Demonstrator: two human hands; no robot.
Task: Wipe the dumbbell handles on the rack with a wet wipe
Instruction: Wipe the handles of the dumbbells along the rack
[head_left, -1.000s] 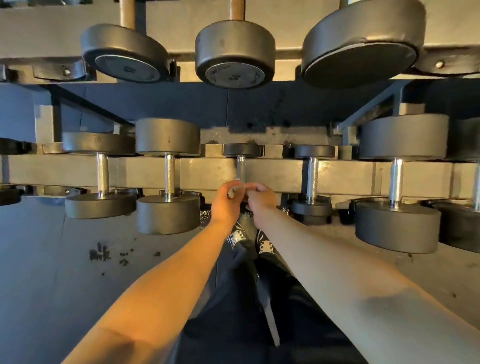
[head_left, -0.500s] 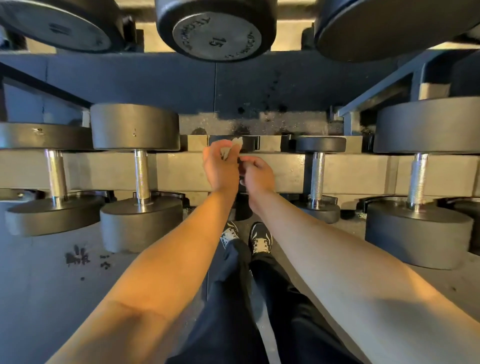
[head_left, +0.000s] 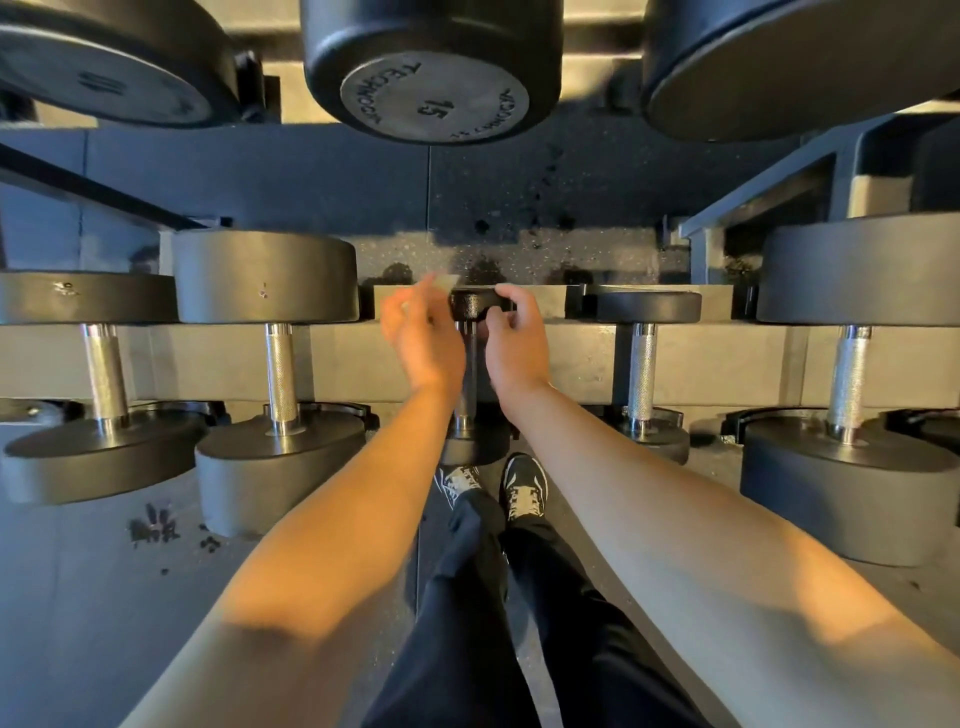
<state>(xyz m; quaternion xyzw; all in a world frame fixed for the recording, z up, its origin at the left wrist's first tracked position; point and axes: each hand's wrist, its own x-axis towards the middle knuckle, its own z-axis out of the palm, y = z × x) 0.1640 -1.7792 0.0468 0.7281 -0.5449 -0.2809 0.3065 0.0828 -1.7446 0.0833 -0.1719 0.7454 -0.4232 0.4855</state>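
Observation:
A small dumbbell sits on the lower rack rail (head_left: 571, 358) straight ahead, and its chrome handle (head_left: 466, 379) shows between my two hands. My right hand (head_left: 517, 343) grips the dumbbell's far black head (head_left: 470, 306), fingers curled over its rim and thumb on its near face. My left hand (head_left: 423, 345) is just left of the handle, blurred, with a small pale wet wipe (head_left: 447, 281) pinched at its fingertips, level with the far head. The wipe is off the handle.
Bigger dumbbells flank the small one: one (head_left: 280, 374) on the left, a small one (head_left: 642, 364) and a large one (head_left: 849, 374) on the right. The upper shelf's heads, one marked 15 (head_left: 434, 98), hang overhead. My shoes (head_left: 524, 486) stand below the rack.
Both hands have moved up the small dumbbell from its near end to its far head. The right hand now grips that head, and the hands have parted, showing the handle.

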